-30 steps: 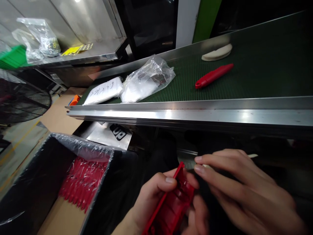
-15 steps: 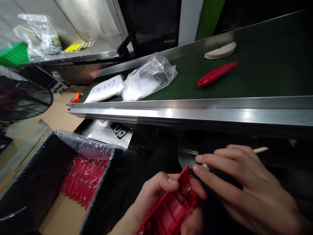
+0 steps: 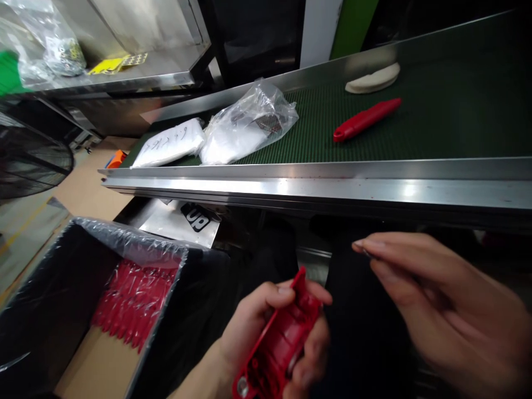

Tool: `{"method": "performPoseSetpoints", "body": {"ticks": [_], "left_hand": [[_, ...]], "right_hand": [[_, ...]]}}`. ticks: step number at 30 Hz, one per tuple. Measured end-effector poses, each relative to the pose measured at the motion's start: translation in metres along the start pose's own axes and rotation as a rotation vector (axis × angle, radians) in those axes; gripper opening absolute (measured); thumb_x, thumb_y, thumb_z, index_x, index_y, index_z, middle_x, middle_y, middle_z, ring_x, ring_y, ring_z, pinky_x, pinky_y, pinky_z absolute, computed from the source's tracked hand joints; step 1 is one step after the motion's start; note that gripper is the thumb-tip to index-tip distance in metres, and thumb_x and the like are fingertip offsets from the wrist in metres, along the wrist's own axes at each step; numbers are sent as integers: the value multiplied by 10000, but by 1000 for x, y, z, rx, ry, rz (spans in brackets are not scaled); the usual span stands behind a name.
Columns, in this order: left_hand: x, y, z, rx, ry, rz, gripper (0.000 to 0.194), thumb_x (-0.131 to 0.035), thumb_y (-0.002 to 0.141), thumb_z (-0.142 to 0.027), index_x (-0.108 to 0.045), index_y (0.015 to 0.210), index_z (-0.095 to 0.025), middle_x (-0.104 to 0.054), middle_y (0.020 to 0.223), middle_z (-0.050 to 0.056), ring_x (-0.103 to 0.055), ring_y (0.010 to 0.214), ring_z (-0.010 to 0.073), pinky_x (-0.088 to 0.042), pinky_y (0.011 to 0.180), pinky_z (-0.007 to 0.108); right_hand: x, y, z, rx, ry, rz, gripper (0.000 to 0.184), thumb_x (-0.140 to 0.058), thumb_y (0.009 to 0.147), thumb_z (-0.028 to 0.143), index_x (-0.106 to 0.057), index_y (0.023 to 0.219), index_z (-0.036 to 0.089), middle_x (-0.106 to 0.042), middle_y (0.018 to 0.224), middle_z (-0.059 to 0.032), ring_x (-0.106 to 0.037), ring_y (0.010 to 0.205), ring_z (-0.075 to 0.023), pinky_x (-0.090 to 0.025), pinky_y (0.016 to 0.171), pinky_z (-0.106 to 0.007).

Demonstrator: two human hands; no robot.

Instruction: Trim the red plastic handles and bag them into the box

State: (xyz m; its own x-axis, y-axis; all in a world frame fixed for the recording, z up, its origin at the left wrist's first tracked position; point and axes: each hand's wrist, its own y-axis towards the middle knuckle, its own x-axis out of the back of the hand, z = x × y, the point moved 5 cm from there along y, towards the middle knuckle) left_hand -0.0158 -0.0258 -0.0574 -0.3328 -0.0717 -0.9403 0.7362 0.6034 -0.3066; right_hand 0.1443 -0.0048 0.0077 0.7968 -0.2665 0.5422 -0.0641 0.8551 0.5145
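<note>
My left hand point(image 3: 266, 316) is wrapped round a red plastic housing half point(image 3: 282, 338), hollow side up, with ribs and screw posts inside. A round metallic piece point(image 3: 242, 386) sits at its near end. To the right and apart from the shell, my right hand point(image 3: 432, 293) is closed in a pinch of thumb and fingers. A tiny dark, shiny bit shows at those fingertips, too small to name. On the green conveyor belt point(image 3: 316, 122) beyond lie a closed red handle-shaped piece point(image 3: 366, 120) and a cream-coloured curved piece point(image 3: 373, 79).
A plastic-lined box point(image 3: 183, 277) at lower left holds rows of red pieces point(image 3: 133, 305). A clear plastic bag point(image 3: 249, 127) and a white packet point(image 3: 168, 143) lie on the belt. The conveyor's metal rail point(image 3: 324, 188) runs across in front. A fan point(image 3: 33, 158) stands at far left.
My right hand has drawn away from the shell to the right, its fingers now pinched together. The pale stick-like thing near it no longer shows. My left hand has shifted slightly left with the shell.
</note>
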Motion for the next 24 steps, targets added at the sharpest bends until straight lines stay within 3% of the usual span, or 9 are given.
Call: {"method": "performPoseSetpoints", "body": {"ticks": [4,7,13,24], "left_hand": [[-7,7,-37,-307,-23,-262,286,-390,933,-291,-606,1071,-166,-603,780,58,-582,582,141,-497,485,226],[-13,12,-56,-472,-36,-292,261,-363,936,-252,-581,1046,-158,-570,783,53,-534,584,131,-458,515,222],[-15,14,-63,-505,-50,-256,267,-348,937,-250,-561,1060,-145,-550,786,58,-499,581,131,-417,520,222],[-15,11,-65,-491,-57,-220,259,-359,929,-242,-557,1067,-146,-541,774,57,-500,581,127,-418,514,213]], "right_hand": [[-17,-14,29,108,47,100,335,-561,850,-16,-644,1109,179,-635,1088,-44,-617,994,-159,-512,809,-274],[-34,-26,40,134,34,237,356,-555,836,-37,-631,1120,162,-621,1072,-67,-584,1012,-182,-486,813,-327],[-53,-33,44,258,-31,319,343,-554,846,-4,-632,1141,151,-640,1063,-96,-578,974,-195,-458,814,-359],[-56,-30,43,326,-57,335,278,-541,853,16,-652,1074,141,-660,972,-98,-582,869,-191,-458,748,-353]]}}
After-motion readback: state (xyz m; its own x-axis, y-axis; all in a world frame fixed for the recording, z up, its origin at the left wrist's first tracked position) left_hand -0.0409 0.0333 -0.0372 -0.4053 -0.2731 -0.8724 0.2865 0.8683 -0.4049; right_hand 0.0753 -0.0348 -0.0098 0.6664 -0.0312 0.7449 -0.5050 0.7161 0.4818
